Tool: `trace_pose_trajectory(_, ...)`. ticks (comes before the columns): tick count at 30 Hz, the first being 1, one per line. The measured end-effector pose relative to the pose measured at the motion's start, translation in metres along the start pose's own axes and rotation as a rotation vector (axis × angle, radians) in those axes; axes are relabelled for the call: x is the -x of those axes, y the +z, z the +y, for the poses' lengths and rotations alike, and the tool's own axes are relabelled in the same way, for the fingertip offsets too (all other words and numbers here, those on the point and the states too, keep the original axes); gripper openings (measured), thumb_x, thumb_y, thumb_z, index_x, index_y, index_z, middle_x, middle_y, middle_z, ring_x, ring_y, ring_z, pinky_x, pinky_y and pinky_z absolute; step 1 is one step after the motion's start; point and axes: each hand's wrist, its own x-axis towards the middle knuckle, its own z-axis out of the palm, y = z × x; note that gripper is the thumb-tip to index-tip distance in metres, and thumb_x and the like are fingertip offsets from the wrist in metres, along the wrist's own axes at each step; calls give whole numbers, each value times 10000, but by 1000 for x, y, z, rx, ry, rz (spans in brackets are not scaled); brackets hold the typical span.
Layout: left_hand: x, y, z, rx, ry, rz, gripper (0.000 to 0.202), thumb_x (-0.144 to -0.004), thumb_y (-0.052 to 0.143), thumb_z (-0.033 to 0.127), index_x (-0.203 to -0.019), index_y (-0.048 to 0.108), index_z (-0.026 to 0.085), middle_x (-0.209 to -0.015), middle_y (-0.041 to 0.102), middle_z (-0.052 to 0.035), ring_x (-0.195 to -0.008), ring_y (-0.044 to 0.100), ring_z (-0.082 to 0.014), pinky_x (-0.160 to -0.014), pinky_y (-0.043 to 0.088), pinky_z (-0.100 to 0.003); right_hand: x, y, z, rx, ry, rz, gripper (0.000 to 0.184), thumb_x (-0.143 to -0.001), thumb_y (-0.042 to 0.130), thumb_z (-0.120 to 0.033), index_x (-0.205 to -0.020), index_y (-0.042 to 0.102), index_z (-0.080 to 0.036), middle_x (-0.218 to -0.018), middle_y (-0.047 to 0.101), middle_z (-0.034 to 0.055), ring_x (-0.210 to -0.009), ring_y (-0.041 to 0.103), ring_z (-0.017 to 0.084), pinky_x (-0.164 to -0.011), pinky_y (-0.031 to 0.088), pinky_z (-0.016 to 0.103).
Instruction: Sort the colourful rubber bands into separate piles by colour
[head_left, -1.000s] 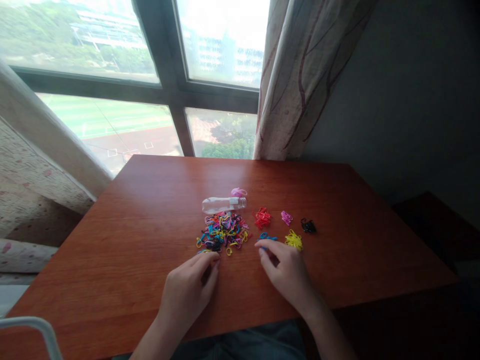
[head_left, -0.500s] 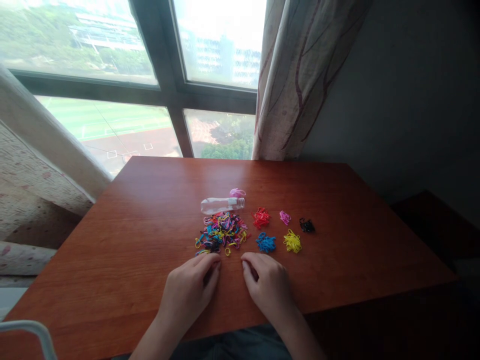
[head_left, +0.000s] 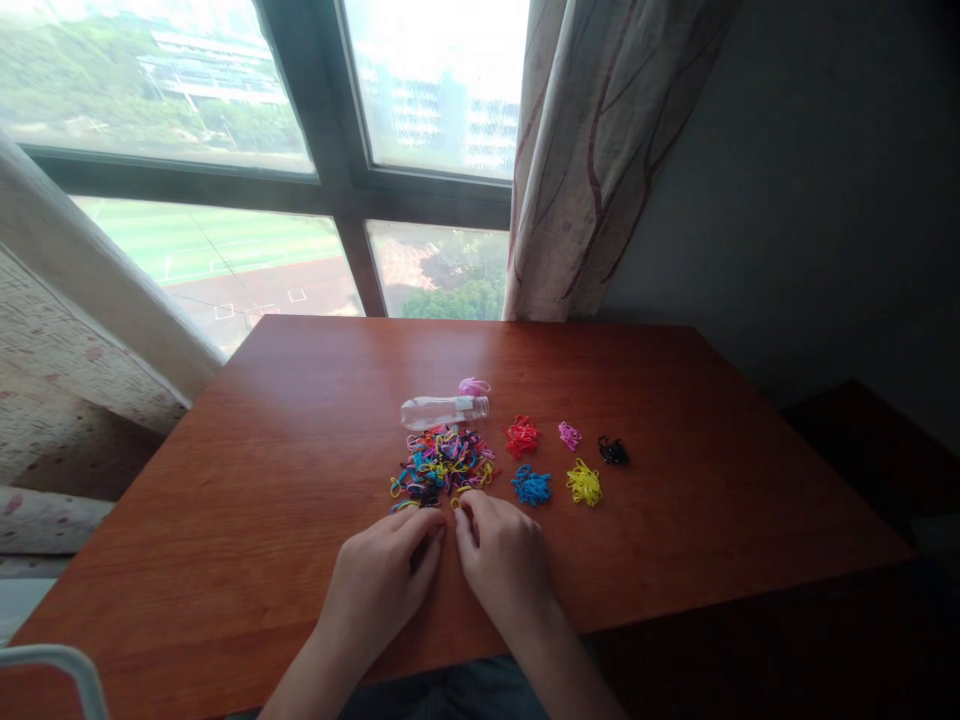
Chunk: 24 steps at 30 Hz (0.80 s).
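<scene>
A mixed pile of small coloured rubber bands (head_left: 446, 458) lies in the middle of the table. My left hand (head_left: 386, 570) rests at the pile's near edge, thumb and fingers pinched together; whatever is between them is hidden. Just to its right, my right hand (head_left: 502, 550) is closed with its fingertips at a yellow rubber band (head_left: 454, 504) on the near side of the pile. To the right lie sorted heaps: red bands (head_left: 522, 436), blue bands (head_left: 532, 485), yellow bands (head_left: 584, 482), pink bands (head_left: 569, 435) and black bands (head_left: 613, 450).
Behind the pile a clear plastic bottle (head_left: 435, 411) lies on its side, its neck to the right. A pink item (head_left: 474, 385) sits beyond it. The brown wooden table (head_left: 262, 480) meets a window, with a curtain (head_left: 585, 160) at the right.
My right hand has moved left, from bare table to the yellow band beside the pile. My left hand has barely shifted. The heaps and bottle stay put.
</scene>
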Motion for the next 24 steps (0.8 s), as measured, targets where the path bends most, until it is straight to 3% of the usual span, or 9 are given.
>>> trace_pose_trajectory(7, 1, -1, 1, -7, 0, 7, 186, -930, 472, 259, -929, 658, 250, -866, 737, -3, -751, 705, -184, -626, 490, -264, 14, -11, 16, -198, 36, 94, 162, -944, 495, -239, -897, 649, -219, -735, 682, 7, -644, 634, 154, -620, 406, 235)
trace_pose_trajectory(15, 1, 0, 1, -37, 13, 25, 188, -928, 474, 263, -940, 661, 254, -898, 747, -8, -764, 712, -185, -635, 502, -259, 27, -67, 97, -60, 298, 332, 365, -928, 500, -515, -905, 698, -209, -691, 686, 43, -588, 635, 179, -572, 468, 247)
trace_pose_trajectory(19, 1, 1, 1, -35, 10, 26, 186, -928, 476, 266, -943, 662, 256, -909, 748, -7, -771, 715, -192, -635, 508, -269, 29, -85, 126, 29, 382, 356, 415, -898, 501, -570, -899, 701, -207, -678, 673, 48, -594, 633, 196, -564, 463, 260)
trace_pose_trajectory(24, 1, 1, 1, -33, 6, 22, 189, -929, 472, 260, -952, 660, 253, -914, 747, -8, -784, 717, -197, -641, 514, -274, 35, -82, 142, 60, 395, 295, 390, -892, 501, -541, -916, 702, -208, -687, 670, 40, -606, 637, 196, -579, 449, 266)
